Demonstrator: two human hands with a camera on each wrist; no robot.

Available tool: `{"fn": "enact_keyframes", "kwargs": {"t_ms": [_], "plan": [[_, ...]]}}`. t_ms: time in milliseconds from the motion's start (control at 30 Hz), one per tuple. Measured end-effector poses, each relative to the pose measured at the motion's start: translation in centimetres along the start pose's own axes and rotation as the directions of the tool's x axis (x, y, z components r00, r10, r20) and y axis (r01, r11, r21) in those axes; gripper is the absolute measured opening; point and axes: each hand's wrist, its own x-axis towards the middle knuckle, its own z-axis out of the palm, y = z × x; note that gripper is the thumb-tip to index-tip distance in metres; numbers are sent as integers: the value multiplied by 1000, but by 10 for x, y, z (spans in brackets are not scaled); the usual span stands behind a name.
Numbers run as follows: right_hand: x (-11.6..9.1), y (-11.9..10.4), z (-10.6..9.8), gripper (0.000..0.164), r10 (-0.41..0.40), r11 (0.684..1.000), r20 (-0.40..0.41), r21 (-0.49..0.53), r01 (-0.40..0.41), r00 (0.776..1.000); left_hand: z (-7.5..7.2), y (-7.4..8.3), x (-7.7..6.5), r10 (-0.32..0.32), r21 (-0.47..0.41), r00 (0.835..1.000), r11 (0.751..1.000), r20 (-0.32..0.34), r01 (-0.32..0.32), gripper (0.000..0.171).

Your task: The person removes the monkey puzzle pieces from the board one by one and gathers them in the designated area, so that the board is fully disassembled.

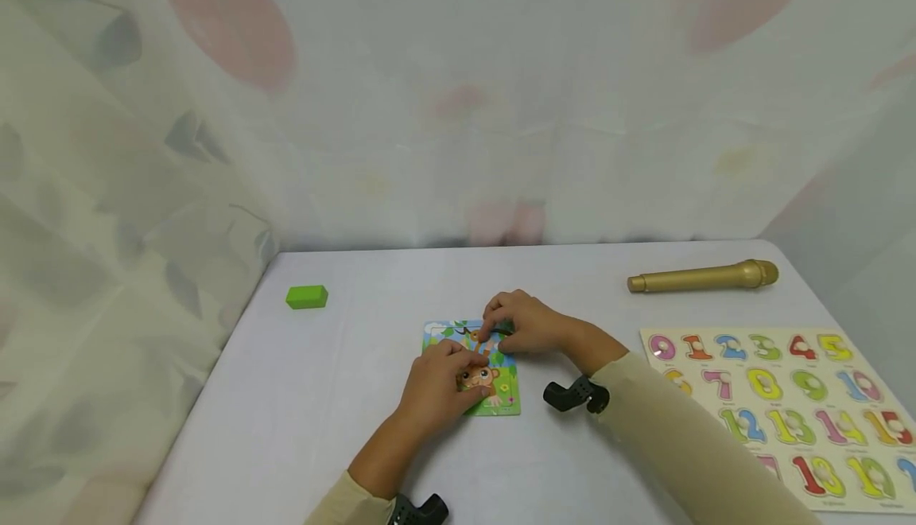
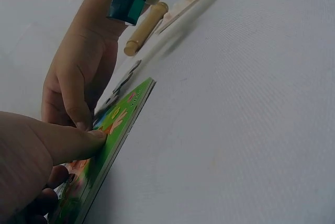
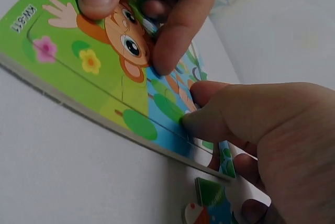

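A white tabletop (image 1: 343, 382) carries everything. On its right side lies a cream number board (image 1: 740, 370), its colourful numerals set in rows and part of it hidden by the right sleeve. Near the middle of the tabletop, flat under both hands, is a small jigsaw puzzle (image 1: 504, 398) showing a monkey, flowers and green leaves. The left hand (image 1: 432, 386) rests over its left part; this grip is partly open, thumb and fingers apart and pressing on the picture. The right hand (image 1: 533, 322) works at the far right corner, thumb and forefinger nearly together against the puzzle; whether that grip pinches a piece I cannot tell. A gold microphone (image 1: 704, 277) lies beyond the number board, and a green block (image 1: 306, 297) sits at the far left. Smallest is a loose piece (image 3: 212, 200) just beside the puzzle's edge.
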Motion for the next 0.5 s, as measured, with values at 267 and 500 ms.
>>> {"fn": "enact_keyframes", "kwargs": {"t_ms": [267, 500], "plan": [[-1, -6, 0, 30, 19, 1000, -3, -20, -20, 1000, 1, 1, 1, -8, -3, 1000, 1000, 7, 8, 38], [-2, -7, -3, 28, 33, 999, 4, 14, -33, 999, 3, 1, 1, -7, -19, 1000, 1000, -4, 7, 37]]}}
